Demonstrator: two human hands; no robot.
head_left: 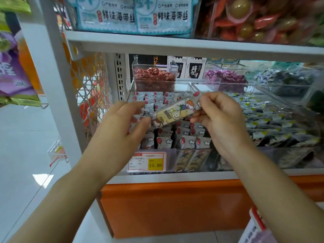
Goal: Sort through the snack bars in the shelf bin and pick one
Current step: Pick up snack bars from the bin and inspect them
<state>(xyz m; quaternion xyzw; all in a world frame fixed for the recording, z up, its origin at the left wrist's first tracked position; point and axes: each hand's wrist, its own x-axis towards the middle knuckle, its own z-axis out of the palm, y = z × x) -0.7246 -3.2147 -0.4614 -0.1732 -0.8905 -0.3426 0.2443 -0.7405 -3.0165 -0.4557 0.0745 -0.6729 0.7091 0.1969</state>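
Head view, centre of frame. We hold one bar [177, 112] tilted above the bin [171, 155]. Our left hand [122, 125] pinches its lower left end; our right hand [221, 118] pinches its upper right end, fingers curled. Bin: clear, on the middle shelf, packed with more bars [186, 142]. Price tag [147, 161]: on the bin's front, lower centre.

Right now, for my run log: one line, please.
left hand: pinches yellow cartoon-printed snack bar | right hand: pinches it too | over clear plastic bin
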